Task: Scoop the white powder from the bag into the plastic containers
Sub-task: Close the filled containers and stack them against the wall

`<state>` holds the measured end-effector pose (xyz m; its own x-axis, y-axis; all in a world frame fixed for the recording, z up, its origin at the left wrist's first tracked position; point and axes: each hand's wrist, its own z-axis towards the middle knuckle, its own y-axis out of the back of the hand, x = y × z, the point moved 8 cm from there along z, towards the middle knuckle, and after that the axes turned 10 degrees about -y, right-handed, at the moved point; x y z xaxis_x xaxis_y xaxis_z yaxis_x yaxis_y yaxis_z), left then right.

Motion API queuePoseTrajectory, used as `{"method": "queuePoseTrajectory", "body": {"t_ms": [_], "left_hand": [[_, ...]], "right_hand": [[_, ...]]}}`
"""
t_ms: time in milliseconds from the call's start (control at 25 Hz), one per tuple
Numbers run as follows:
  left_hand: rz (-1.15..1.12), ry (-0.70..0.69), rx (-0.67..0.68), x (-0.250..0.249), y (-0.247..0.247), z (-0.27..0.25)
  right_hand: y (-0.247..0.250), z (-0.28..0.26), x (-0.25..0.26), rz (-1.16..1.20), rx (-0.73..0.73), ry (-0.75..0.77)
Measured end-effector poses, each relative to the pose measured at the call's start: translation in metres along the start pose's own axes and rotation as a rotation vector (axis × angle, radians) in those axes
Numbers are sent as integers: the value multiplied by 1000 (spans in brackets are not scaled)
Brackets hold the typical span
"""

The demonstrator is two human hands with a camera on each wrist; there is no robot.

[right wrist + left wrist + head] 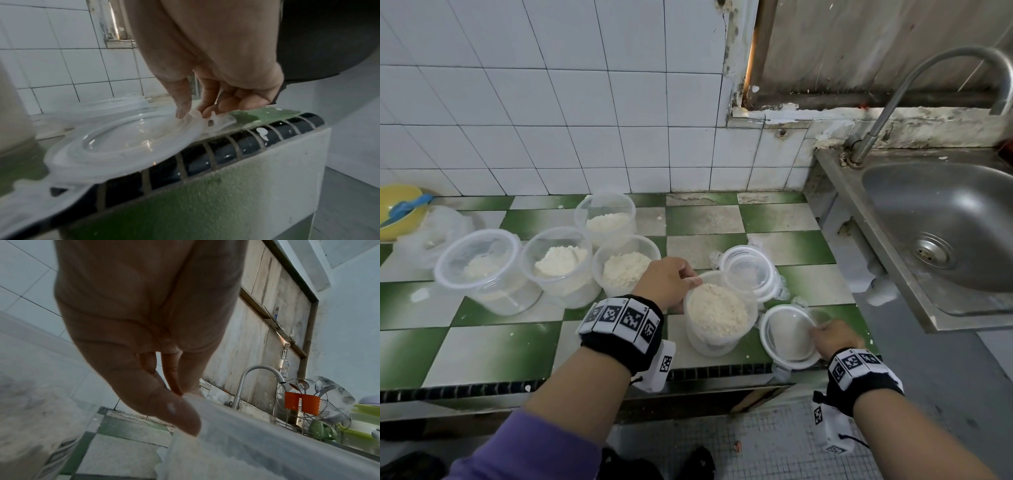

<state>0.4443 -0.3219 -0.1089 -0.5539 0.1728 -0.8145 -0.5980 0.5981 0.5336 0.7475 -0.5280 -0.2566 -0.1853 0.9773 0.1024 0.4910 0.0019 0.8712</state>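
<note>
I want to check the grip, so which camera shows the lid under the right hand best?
The right wrist view: the lid fills the frame at the counter edge, with the right hand pinching its rim by thumb and fingers. The head view shows the whole lid, but the hand covers the grip. The left wrist view does not show it.

Green-white tiled counter (784, 219): five tubs (558, 265), two lids (789, 337), possibly bag (438, 233).

Green-white checkered counter (709, 219), yellow bowl (400, 224)
</note>
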Motion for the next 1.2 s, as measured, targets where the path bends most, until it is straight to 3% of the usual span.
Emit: {"method": "queuePoseTrajectory", "body": {"t_ms": [200, 360, 440, 560, 680, 760, 880, 1080, 1200], "left_hand": [[-35, 20, -10, 0, 0, -5], [-66, 6, -37, 2, 0, -8], [-77, -9, -68, 2, 2, -12], [-41, -48, -92, 2, 3, -19], [-178, -36, -137, 3, 5, -32], [-333, 2, -105, 12, 1, -38], [-370, 0, -28, 18, -6, -48], [-447, 68, -77, 26, -6, -56], [-484, 70, -100, 28, -5, -56]], "right_hand": [[31, -30, 18, 143, 60, 170], [89, -78, 25, 356, 80, 301], [124, -115, 34, 457, -43, 426], [156, -185, 49, 481, -406, 685], [130, -241, 62, 420, -619, 930], [98, -258, 67, 363, -646, 1025], [66, -269, 68, 295, -668, 1126], [46, -267, 66, 190, -618, 1152], [46, -256, 63, 249, -534, 1071]]}}
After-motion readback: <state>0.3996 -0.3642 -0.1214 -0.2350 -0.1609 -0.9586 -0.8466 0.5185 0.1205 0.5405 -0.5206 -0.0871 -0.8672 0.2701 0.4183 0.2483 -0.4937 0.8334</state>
